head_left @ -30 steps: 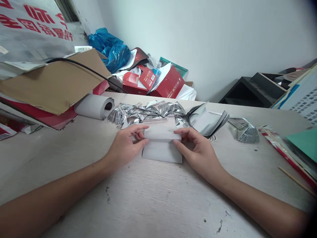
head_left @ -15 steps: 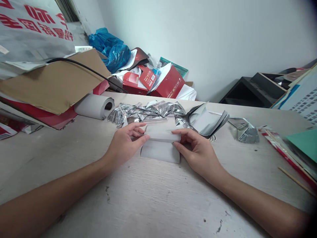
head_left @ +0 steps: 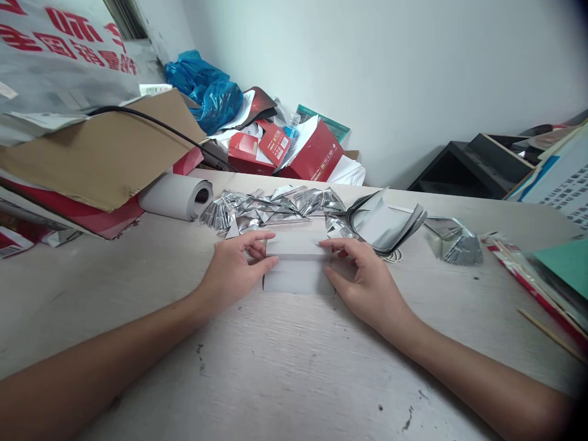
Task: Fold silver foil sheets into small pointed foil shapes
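A small whitish sheet of paper [head_left: 298,277] with a crosswise fold lies at the middle of the table between my hands. My left hand [head_left: 243,260] pinches its left edge near the fold, thumb on top. At the right edge, my right hand [head_left: 361,266] grips the sheet between thumb and fingers. Just beyond it lie several pleated silver foil pieces [head_left: 271,205], some spread like fans. A curled stack of silver-and-white sheets [head_left: 381,220] rests behind my right hand, with whitish rings [head_left: 392,256], perhaps rubber bands, beside it.
A paper roll [head_left: 172,197] and cardboard [head_left: 105,147] occupy the left. Along the back are red boxes [head_left: 312,150] and a blue plastic bag [head_left: 206,92]. To the right lie another foil fan [head_left: 454,242], a thin stick [head_left: 549,334] and a green sheet [head_left: 563,263].
The near part of the sheet has shifted slightly away from me and its fold now runs straighter. Both hands keep hold, with my left fingers a little changed in position.
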The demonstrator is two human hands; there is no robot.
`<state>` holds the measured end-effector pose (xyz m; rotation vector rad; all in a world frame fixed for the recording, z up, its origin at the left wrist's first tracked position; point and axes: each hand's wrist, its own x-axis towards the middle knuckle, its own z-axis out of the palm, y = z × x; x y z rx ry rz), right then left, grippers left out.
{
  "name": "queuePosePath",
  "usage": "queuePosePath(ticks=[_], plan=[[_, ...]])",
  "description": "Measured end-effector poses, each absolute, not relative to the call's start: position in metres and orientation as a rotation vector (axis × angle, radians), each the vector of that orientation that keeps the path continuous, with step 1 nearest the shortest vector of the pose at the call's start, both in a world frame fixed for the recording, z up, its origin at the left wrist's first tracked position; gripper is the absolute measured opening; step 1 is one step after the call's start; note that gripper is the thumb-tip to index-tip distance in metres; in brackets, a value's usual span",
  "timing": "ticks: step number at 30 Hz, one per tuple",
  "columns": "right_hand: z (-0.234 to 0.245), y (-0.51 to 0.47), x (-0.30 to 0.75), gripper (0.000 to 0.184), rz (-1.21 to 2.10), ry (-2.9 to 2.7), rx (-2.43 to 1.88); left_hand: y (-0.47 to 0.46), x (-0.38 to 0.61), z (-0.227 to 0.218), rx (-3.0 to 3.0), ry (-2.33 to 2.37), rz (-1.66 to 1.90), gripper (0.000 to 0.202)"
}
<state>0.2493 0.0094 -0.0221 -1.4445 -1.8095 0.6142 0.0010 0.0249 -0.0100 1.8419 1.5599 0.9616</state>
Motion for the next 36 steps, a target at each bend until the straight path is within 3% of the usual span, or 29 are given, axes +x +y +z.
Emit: queuePosePath(ticks=[7,18,26,31,36], plan=[[-0.0192,0.0067,0.2471,0.043,0.650,-1.841,-1.534,0.0233,0.0019,-0.0079,1.899,1.600,0.853,0.042],[-0.0166,0.0071,0.2473,0.048,0.765,-1.804,-1.501,0.0241,0.0011,-0.0083,1.858,1.494,0.992,0.038],[-0.0200,0.0086,0.2486,0.047,0.654,-1.826,-1.442,0.0231,0.0019,-0.0111,1.908,1.514,0.983,0.049],[-0.0198,0.0082,0.2481,0.032,0.676,-1.849,-1.455,0.0214,0.0021,-0.0108,1.930,1.498,0.989,0.030],[-0.0200,0.0075,0.2470,0.030,0.666,-1.867,-1.454,0.0206,0.0023,-0.0100,1.947,1.447,0.987,0.018]])
